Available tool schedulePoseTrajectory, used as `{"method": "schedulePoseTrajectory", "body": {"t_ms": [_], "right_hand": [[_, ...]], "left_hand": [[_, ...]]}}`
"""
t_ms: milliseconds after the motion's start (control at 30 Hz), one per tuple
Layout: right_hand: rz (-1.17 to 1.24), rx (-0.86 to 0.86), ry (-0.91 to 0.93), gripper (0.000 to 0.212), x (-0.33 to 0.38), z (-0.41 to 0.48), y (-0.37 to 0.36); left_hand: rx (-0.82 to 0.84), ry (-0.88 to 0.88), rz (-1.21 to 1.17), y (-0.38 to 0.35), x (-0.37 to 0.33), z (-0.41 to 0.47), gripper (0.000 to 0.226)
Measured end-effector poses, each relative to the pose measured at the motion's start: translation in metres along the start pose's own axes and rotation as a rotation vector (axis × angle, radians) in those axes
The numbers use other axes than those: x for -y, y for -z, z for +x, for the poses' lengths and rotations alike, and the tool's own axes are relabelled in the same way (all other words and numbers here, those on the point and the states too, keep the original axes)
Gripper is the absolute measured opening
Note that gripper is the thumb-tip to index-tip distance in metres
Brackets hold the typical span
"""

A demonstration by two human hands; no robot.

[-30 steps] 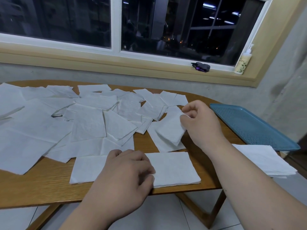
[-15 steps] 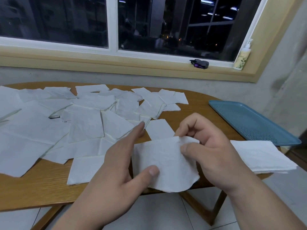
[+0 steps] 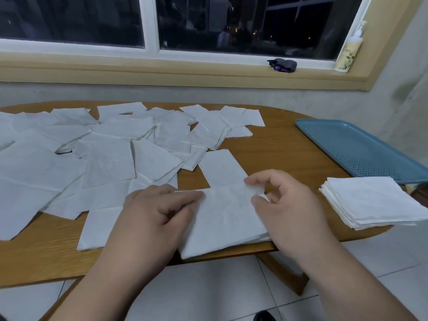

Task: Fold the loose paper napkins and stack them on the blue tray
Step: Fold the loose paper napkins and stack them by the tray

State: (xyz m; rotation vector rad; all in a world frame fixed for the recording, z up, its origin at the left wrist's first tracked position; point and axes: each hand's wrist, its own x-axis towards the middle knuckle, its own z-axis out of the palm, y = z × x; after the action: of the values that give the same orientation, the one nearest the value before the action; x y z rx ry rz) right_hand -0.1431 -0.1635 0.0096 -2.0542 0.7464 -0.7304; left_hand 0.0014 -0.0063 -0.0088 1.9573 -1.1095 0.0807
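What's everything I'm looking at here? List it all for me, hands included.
loose paper napkins: many, white, overlapping across the table's left and middle
napkin being folded: one, white, at the table's near edge
stack of folded napkins: one, white, at the table's right, by the tray's near end
tray: one, blue, perforated, at the table's far right
table: one, brown wood, below the window
pump bottle: one, pale yellow, at the sill's right end
small object: one, dark with purple, on the sill left of the bottle
left hand: one, pressing flat on the napkin being folded
right hand: one, pinching that napkin's right edge
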Motion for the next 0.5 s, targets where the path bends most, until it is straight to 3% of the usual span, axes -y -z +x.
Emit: {"method": "schedulePoseTrajectory", "body": {"t_ms": [500], "right_hand": [[-0.359, 0.075, 0.190, 0.029, -0.021, -0.003, -0.004]], "left_hand": [[0.069, -0.016, 0.429, -0.015, 0.006, 0.005, 0.018]]}}
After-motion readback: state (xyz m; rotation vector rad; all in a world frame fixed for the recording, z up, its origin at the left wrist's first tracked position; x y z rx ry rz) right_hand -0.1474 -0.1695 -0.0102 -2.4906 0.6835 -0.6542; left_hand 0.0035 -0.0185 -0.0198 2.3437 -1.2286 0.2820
